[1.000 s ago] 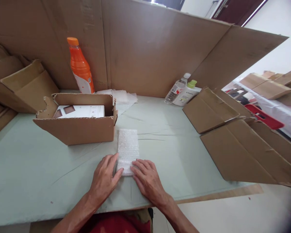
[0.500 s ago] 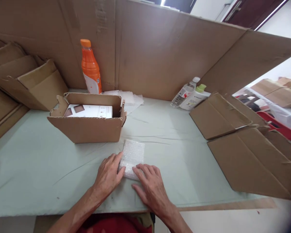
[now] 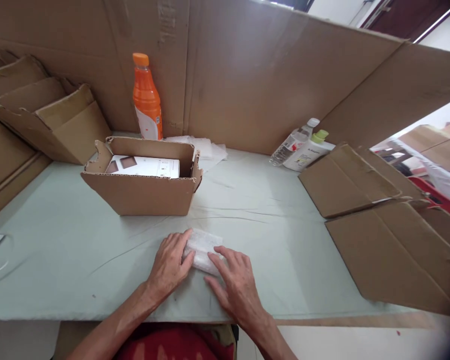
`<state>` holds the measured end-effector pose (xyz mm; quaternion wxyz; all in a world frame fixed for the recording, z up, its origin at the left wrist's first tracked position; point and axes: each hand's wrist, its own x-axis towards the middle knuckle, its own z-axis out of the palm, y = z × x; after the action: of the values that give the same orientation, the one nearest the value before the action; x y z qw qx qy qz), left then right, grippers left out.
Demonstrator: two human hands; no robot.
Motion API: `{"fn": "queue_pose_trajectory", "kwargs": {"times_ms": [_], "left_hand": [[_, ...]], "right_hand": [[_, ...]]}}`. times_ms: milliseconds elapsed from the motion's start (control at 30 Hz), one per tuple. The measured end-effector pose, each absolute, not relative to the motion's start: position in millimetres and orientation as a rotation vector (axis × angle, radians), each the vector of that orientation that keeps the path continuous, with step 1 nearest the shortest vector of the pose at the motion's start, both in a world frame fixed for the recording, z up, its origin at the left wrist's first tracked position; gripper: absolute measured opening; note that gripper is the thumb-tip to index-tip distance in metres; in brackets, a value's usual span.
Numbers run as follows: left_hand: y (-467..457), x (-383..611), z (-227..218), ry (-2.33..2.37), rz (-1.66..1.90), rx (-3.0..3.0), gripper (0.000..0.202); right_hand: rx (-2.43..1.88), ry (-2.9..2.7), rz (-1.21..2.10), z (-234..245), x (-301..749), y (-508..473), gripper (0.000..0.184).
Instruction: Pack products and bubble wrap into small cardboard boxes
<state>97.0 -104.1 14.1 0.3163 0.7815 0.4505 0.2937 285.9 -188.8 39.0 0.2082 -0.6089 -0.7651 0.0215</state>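
A bubble-wrap packet (image 3: 203, 243) lies on the table in front of me, with a fold across it. My left hand (image 3: 170, 259) grips its left side, thumb on top and fingers along the edge. At its right side, my right hand (image 3: 234, 280) rests with fingers spread, the fingertips touching the wrap and the thumb apart from it. What the wrap contains, if anything, cannot be made out.
Behind the packet stands an open cardboard box (image 3: 142, 196) holding white printed boxes (image 3: 150, 167). An orange bottle (image 3: 147, 100), white wrap sheets (image 3: 206, 148), a clear bottle (image 3: 290, 145) and a white bottle (image 3: 306, 154) line the back. Cardboard boxes (image 3: 390, 255) flank both sides.
The packet looks shorter, its far part now folded toward me. My right fingers have lifted and spread slightly. The whole view has shifted a little.
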Motion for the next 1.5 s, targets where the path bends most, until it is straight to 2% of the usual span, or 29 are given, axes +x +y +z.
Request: {"fn": "queue_pose_trajectory", "kwargs": {"times_ms": [67, 167, 267, 367, 467, 533, 700, 733, 867, 967, 1133, 1233, 1367, 1500], "left_hand": [[-106.8, 95.5, 12.1, 1.24, 0.795, 1.886, 0.051], [-119.5, 90.0, 10.3, 1.23, 0.825, 1.505, 0.065], [-131.5, 90.1, 14.3, 1.038, 0.815, 1.214, 0.072], [-135.1, 95.9, 25.4, 0.869, 0.748, 1.119, 0.062], [-133.5, 99.0, 33.9, 0.908, 0.724, 1.185, 0.05], [-132.1, 98.0, 35.0, 1.007, 0.732, 1.32, 0.052], [-131.7, 95.2, 29.4, 0.958, 0.643, 1.791, 0.076], [-132.0, 95.2, 28.2, 0.917, 0.64, 1.843, 0.08], [-128.3, 88.7, 28.0, 0.798, 0.634, 1.886, 0.079], [-112.1, 72.5, 32.9, 0.766, 0.64, 1.787, 0.076], [-61.1, 49.2, 30.9, 0.951, 0.816, 1.57, 0.059], [-41.3, 50.2, 18.6, 1.055, 0.838, 1.567, 0.048], [-39.7, 55.3, 2.5, 1.054, 0.823, 1.644, 0.039], [-43.4, 54.9, -3.0, 1.008, 0.854, 1.752, 0.038]], "right_hand": [[-1.694, -2.167, 0.077, 33.5, 285.2, -184.5, 0.032], [-1.662, -1.943, 0.147, 25.6, 284.9, -178.4, 0.026], [-1.628, -1.632, 0.447, 24.1, 278.8, -177.9, 0.02], [-1.536, -1.451, 0.818, 27.0, 269.0, -182.5, 0.018], [-1.467, -1.459, 0.891, 33.2, 269.1, -186.7, 0.021], [-1.461, -1.523, 0.841, 41.2, 277.7, -187.6, 0.028], [-1.458, -1.759, 0.792, 69.7, 299.9, -182.5, 0.067], [-1.453, -1.822, 0.809, 74.3, 300.1, -179.9, 0.064], [-1.461, -1.982, 0.88, 90.1, 293.6, -165.6, 0.019], [-1.449, -1.948, 0.797, 114.5, 298.4, -151.6, 0.011], [-1.312, -1.547, 0.518, 186.5, 311.5, -102.7, 0.02], [-1.278, -1.531, 0.392, 220.3, 300.0, -49.7, 0.022], [-1.727, -1.913, 0.247, 236.6, 271.1, 18.5, 0.015], [-2.244, -2.349, -0.236, 242.7, 245.2, 43.7, 0.017]]}}
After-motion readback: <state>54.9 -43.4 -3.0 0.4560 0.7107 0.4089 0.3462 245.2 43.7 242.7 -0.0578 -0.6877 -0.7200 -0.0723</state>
